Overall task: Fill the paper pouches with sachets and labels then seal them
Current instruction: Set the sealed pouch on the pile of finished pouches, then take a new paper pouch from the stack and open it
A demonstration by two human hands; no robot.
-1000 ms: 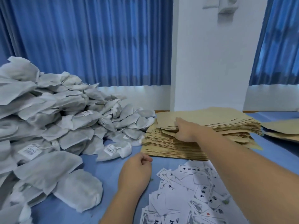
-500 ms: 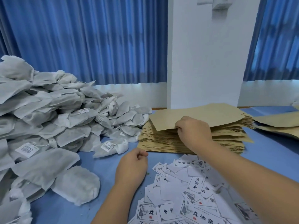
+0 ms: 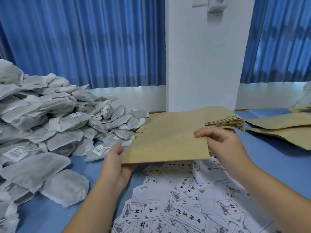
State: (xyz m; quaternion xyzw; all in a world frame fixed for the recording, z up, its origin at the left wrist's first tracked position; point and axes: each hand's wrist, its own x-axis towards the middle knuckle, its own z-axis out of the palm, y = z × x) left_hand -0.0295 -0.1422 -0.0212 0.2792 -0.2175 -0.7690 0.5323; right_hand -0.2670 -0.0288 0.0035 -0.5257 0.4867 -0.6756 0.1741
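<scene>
A flat brown paper pouch [image 3: 166, 138] is held just above the table between both hands. My right hand [image 3: 222, 142] pinches its right edge, thumb on top. My left hand [image 3: 114, 163] holds its lower left corner from below, thumb beside the edge. Behind it lies the stack of brown pouches [image 3: 225, 121]. A big heap of grey-white sachets [image 3: 50, 128] fills the left side, some with barcode tags. Loose white printed labels [image 3: 178, 204] are scattered on the blue table below the pouch.
More brown pouches [image 3: 286, 130] lie at the right edge of the blue table [image 3: 277, 165]. A white pillar [image 3: 202, 64] and blue curtains stand behind the table.
My right hand lifted the top pouch off the stack and drew it toward me. My left hand, a loose fist on the table before, rose and took the pouch's left corner.
</scene>
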